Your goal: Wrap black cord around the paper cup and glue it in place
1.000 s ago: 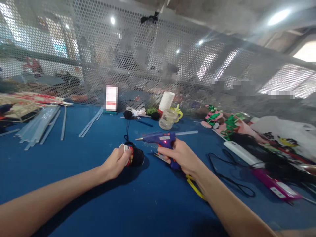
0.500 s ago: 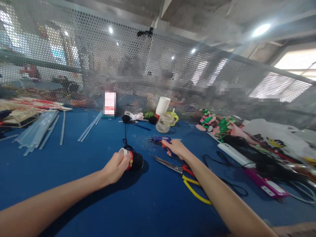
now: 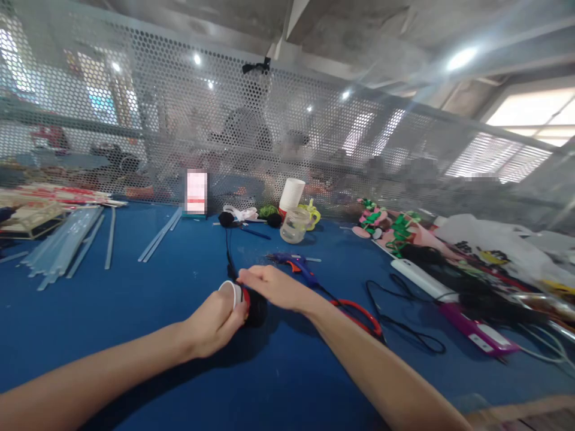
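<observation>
My left hand (image 3: 213, 323) grips a paper cup (image 3: 230, 290) tilted on its side, its white open rim towards me. Black yarn (image 3: 257, 308) is wound around the cup's far end. Over the cup is my right hand (image 3: 269, 284), its fingertips pinched where a strand of black yarn (image 3: 229, 254) reaches the cup. That strand runs back to a black yarn ball (image 3: 226, 219). Beyond my right wrist a blue glue gun (image 3: 294, 261) with an orange trigger lies on the table. Scissors show only a red handle (image 3: 363, 314), the rest hidden under my right forearm.
Clear glue sticks (image 3: 67, 239) lie at left. At the back stand a phone (image 3: 196, 193), stacked paper cups (image 3: 293, 193) and a clear jar (image 3: 294, 226). On the right are a power strip (image 3: 476, 329), cords and a plastic bag (image 3: 476, 233). A perforated metal screen (image 3: 179, 120) rises behind.
My right hand has let go of the glue gun and moved left to the yarn at the cup. The glue gun stays on the table. My left hand still holds the cup.
</observation>
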The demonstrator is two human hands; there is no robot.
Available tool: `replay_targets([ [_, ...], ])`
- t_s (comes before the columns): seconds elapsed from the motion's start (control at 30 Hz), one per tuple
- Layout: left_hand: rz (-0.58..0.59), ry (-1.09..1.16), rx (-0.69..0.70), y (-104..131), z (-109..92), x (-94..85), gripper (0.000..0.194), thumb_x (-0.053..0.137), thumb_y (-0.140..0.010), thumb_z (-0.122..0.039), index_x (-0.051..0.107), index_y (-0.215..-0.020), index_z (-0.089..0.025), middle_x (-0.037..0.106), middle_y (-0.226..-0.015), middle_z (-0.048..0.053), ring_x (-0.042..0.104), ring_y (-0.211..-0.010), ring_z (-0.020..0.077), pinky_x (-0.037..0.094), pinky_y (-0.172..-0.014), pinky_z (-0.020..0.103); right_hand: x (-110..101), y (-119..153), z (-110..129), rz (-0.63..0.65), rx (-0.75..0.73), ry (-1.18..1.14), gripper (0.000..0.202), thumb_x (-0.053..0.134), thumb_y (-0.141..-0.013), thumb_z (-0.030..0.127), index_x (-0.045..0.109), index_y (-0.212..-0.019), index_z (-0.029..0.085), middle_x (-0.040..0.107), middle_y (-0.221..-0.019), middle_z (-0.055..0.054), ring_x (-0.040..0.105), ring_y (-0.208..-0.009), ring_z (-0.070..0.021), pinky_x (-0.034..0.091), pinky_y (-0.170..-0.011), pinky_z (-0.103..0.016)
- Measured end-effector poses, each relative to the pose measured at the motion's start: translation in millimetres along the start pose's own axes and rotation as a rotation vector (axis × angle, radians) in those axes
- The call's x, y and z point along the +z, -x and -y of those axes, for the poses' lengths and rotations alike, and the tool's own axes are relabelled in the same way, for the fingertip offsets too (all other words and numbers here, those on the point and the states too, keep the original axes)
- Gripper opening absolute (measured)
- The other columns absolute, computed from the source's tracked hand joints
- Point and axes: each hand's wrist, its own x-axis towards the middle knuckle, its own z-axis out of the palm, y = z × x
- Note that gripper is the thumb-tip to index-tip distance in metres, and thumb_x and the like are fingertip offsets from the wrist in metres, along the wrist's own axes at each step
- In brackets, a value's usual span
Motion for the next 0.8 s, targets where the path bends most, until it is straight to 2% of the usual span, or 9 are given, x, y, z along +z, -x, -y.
replay_targets([
  [0.1,0.009,-0.023,0.105,2.4,-3.9,-1.4,0.024,0.024,-0.079,-0.017,0.034,-0.057,-0.017,0.040,-0.056,-0.001,0.035,-0.050,0.0097,0.031,-0.051,0.023,9.1,0.3,8.0,0.072,-0.068,-0.299,0.036,0.040,-0.078,0.042,0.062,-0.077,0.014,0.061,-0.072,-0.003,0.053,-0.067,-0.0124,0.040,-0.063,-0.023],
  [0.2,-0.017,-0.037,0.124,3.3,-5.3,-2.6,0.023,0.025,-0.078,-0.017,0.035,-0.058,-0.017,0.041,-0.056,-0.001,0.035,-0.051,0.0103,0.032,-0.051,0.023,11.8,1.6,6.4,-0.017,0.020,-0.511,0.023,0.054,-0.071,0.034,0.061,-0.078,0.013,0.061,-0.074,-0.003,0.054,-0.069,-0.0124,0.040,-0.067,-0.025],
  [0.33,0.014,-0.014,0.084,2.3,-7.5,-5.0,0.024,0.025,-0.079,-0.016,0.033,-0.056,-0.017,0.039,-0.056,-0.002,0.033,-0.051,0.0098,0.031,-0.051,0.023,11.4,6.5,2.6,-0.067,0.048,-0.646,0.017,0.057,-0.068,0.030,0.059,-0.073,0.014,0.060,-0.069,-0.001,0.053,-0.064,-0.0109,0.040,-0.067,-0.026],
  [0.5,0.080,0.112,-0.023,1.3,-10.8,-5.9,0.029,0.023,-0.081,-0.021,0.030,-0.053,-0.017,0.034,-0.051,-0.004,0.029,-0.047,0.0080,0.028,-0.047,0.022,6.1,14.7,4.7,-0.216,0.018,-0.664,0.015,0.056,-0.069,0.028,0.057,-0.064,0.014,0.056,-0.062,0.002,0.048,-0.056,-0.0069,0.039,-0.056,-0.021],
  [0.63,0.024,0.262,-0.178,-0.1,-8.7,-2.7,0.030,0.025,-0.080,-0.028,0.031,-0.053,-0.017,0.031,-0.050,-0.005,0.027,-0.046,0.0076,0.026,-0.044,0.021,0.3,20.2,5.7,-0.260,0.000,-0.813,0.018,0.054,-0.071,0.032,0.054,-0.064,0.015,0.055,-0.058,0.002,0.043,-0.044,-0.0047,0.034,-0.041,-0.018],
  [0.8,-0.032,0.462,-0.400,-3.4,-5.0,0.7,0.036,0.026,-0.077,-0.040,0.031,-0.050,-0.017,0.026,-0.047,-0.006,0.024,-0.045,0.0075,0.022,-0.042,0.021,-0.9,25.5,3.0,-0.329,-0.017,-0.847,0.018,0.056,-0.070,0.031,0.052,-0.063,0.015,0.056,-0.055,0.002,0.048,-0.045,-0.0055,0.038,-0.042,-0.018],
])
